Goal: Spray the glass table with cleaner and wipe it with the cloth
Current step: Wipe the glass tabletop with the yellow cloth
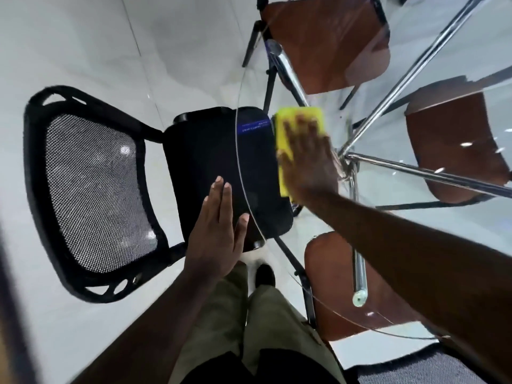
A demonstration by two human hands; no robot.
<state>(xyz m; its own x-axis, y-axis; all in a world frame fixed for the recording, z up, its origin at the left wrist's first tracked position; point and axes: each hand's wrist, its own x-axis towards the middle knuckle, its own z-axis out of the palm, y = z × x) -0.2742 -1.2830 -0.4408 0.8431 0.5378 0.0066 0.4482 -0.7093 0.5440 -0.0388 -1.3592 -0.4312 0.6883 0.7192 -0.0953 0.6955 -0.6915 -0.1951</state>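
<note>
head view, looking down.

- glass table [454,51]: clear round top, its curved rim running past the black chair; chrome legs [357,245] meet at a hub under the glass.
- cloth [286,126]: yellow, folded, lying flat on the glass just inside the rim, near the hub.
- right hand [310,159]: palm down on the cloth, fingers straight and spread, pressing it to the glass; nothing gripped. blurred.
- left hand [219,231]: released, fingers straight and close together, empty, held at the table's rim above the black seat; thumb beside the edge, contact with the glass cannot be told.
- black chair [91,189]: mesh back, padded seat partly under the tabletop, blue label [255,126] on the seat.
- brown chairs, three, seen through the glass: far [327,42], right [454,145], near [332,286].
- olive trousers [266,328] and one dark shoe [265,274], below the left hand.
- floor [83,37]: pale glossy tiles.
</note>
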